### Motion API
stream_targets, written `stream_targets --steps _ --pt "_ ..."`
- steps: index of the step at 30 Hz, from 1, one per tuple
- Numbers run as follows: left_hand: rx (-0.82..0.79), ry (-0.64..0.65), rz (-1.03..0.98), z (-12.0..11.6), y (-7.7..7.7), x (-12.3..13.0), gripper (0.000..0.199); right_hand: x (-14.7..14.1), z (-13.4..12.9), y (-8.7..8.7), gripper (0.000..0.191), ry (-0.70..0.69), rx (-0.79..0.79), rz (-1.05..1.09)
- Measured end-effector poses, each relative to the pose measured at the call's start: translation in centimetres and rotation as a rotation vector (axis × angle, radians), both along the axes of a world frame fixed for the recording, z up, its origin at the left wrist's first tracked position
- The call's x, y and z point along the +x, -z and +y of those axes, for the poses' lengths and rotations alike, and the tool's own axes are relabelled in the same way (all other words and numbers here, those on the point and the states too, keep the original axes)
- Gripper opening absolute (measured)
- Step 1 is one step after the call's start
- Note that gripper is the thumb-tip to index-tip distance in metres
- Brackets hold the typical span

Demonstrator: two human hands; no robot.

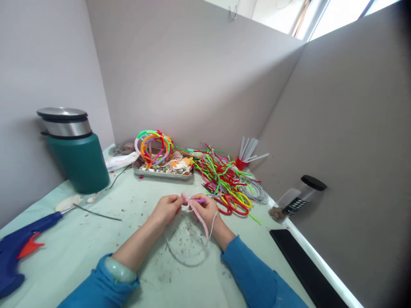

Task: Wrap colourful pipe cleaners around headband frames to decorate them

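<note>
Both hands meet over the middle of the table. My left hand point(167, 209) pinches one end of a pink pipe cleaner point(201, 219), beside a loop of pale wire point(183, 262). My right hand point(207, 210) is closed on the same work from the other side, with a short purple piece point(201, 200) showing between its fingers. The pink pipe cleaner crosses in front of the right hand and hangs down towards the wire. The wire loop dangles below both hands; where exactly its ends are gripped is hidden by the fingers.
Behind the hands stand a metal tray point(160, 174) of buttons, colourful hoops point(154, 147) and a pipe-cleaner pile point(221, 171) with red-handled scissors point(236, 205). A green flask point(78, 164) and blue glue gun point(32, 233) are left. A clear jar point(295, 201) and black bar point(305, 265) lie right.
</note>
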State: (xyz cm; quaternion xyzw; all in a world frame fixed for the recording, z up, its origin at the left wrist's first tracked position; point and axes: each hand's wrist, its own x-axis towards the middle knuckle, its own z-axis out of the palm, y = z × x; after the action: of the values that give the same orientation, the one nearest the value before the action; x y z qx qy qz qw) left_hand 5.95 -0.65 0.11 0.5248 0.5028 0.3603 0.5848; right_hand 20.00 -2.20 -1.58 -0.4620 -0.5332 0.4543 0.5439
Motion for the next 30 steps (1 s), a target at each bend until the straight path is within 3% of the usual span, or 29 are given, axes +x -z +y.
stream_targets --steps 13,21,30 --pt "-0.004 -0.027 -0.037 0.1 -0.1 0.0 0.043 0.1 0.1 0.0 0.023 -0.061 0.021 0.050" --pt "-0.088 0.073 -0.176 -0.2 -0.3 -0.1 0.040 0.4 0.0 0.1 0.020 -0.143 0.006 0.153" --pt "0.327 -0.132 0.033 0.5 0.9 -0.2 0.029 0.6 1.0 1.0 0.026 0.084 0.008 0.157"
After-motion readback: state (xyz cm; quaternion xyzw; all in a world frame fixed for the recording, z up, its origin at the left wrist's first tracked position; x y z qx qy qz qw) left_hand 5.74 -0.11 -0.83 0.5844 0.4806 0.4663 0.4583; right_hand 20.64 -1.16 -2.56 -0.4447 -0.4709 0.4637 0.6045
